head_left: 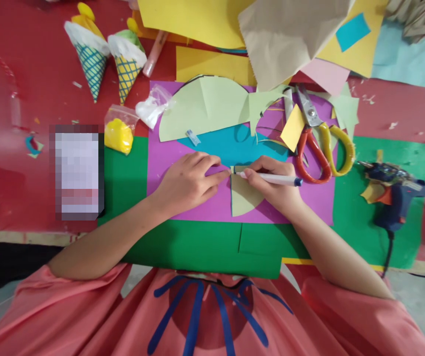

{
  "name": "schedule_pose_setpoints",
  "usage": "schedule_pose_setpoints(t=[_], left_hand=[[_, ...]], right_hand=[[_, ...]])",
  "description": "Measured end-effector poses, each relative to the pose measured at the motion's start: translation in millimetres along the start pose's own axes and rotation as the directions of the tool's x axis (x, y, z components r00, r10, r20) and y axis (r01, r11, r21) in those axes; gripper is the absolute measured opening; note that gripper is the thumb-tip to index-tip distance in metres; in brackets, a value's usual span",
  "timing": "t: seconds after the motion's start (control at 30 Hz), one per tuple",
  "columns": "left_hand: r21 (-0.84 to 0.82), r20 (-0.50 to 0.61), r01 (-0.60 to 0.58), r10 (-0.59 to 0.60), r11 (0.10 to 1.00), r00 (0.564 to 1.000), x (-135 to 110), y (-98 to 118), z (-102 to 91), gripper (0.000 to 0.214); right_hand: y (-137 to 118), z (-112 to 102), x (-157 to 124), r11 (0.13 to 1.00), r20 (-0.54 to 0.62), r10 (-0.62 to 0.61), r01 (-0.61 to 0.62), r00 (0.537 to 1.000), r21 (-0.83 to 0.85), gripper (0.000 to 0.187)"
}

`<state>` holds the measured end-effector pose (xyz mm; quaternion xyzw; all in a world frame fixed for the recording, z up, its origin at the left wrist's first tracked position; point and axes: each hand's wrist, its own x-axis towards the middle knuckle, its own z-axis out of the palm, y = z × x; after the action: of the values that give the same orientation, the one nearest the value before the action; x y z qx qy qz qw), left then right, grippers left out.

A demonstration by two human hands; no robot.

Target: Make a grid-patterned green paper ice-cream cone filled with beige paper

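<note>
My right hand (279,190) is closed around a white marker (281,179) with a blue end. The marker's tip meets the top edge of a small pale green paper piece (244,198), part of which my right hand covers. My left hand (190,182) lies with fingers stretched out on a purple sheet (193,211). Its fingertips reach the paper piece's left edge near the marker tip. Just beyond both hands is a blue paper (231,143), partly under a pale green half-circle of paper (205,106).
Scissors (311,112) with red and yellow handles lie beyond my right hand. A blue glue gun (398,200) rests on green paper (197,252) at right. Two decorated cones (90,62), a bag of yellow clay (119,134) and a blurred-out phone-like device (77,168) are at left.
</note>
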<state>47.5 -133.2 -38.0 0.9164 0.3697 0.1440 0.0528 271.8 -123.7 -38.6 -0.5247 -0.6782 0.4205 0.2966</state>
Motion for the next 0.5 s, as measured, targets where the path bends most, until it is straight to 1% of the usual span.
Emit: schedule_pose_setpoints(t=[0.3, 0.5], left_hand=[[-0.014, -0.003, -0.012, 0.012, 1.000, 1.000, -0.2, -0.3, 0.4, 0.028], [0.001, 0.008, 0.000, 0.000, 1.000, 1.000, -0.6, -0.1, 0.3, 0.027]], right_hand=[[-1.0, -2.0, -2.6, 0.999, 0.052, -0.032, 0.033, 0.998, -0.014, 0.024], [0.2, -1.8, -4.1, 1.000, 0.083, -0.028, 0.028, 0.996, 0.002, 0.023]])
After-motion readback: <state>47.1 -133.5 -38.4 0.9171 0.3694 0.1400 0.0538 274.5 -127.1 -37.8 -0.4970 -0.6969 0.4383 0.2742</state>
